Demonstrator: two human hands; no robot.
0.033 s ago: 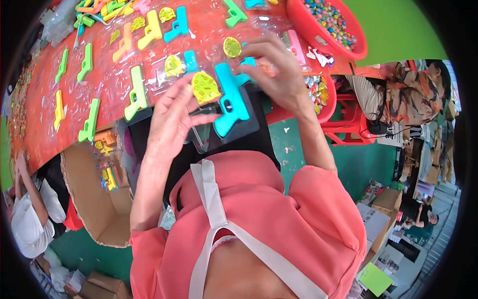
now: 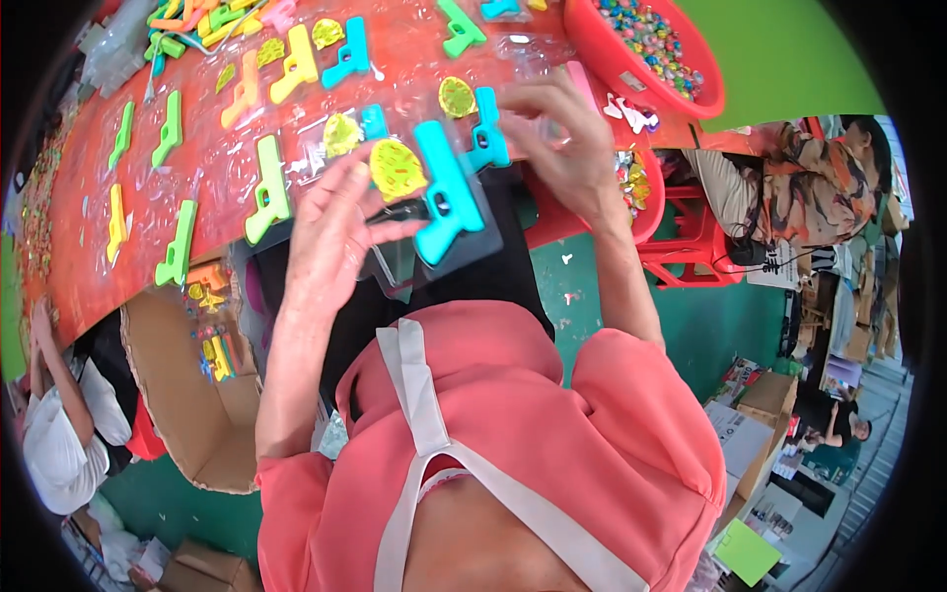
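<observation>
My left hand [image 2: 326, 227] pinches the edge of a clear plastic blister tray [image 2: 485, 247] and holds it above my lap. In that tray lie a blue toy gun [image 2: 449, 192] and a yellow patterned oval piece [image 2: 398, 169]. My right hand [image 2: 572, 133] hovers just right of the tray, fingers curled but apart, with nothing visible in them. Close to its fingertips is a second blue toy gun [image 2: 487, 128], near the table edge. Another yellow oval piece [image 2: 457, 97] sits beside that gun.
The red table [image 2: 69, 281] carries clear trays with green, yellow, orange and blue toy guns. A red basin [image 2: 712, 99] of small colourful balls and a lower basin [image 2: 646, 222] are at right. A cardboard box [image 2: 163, 365] stands lower left. Other people sit at both sides.
My right hand has drawn slightly right, uncovering more of the second blue toy gun. The tray in my left hand has shifted a little up and left.
</observation>
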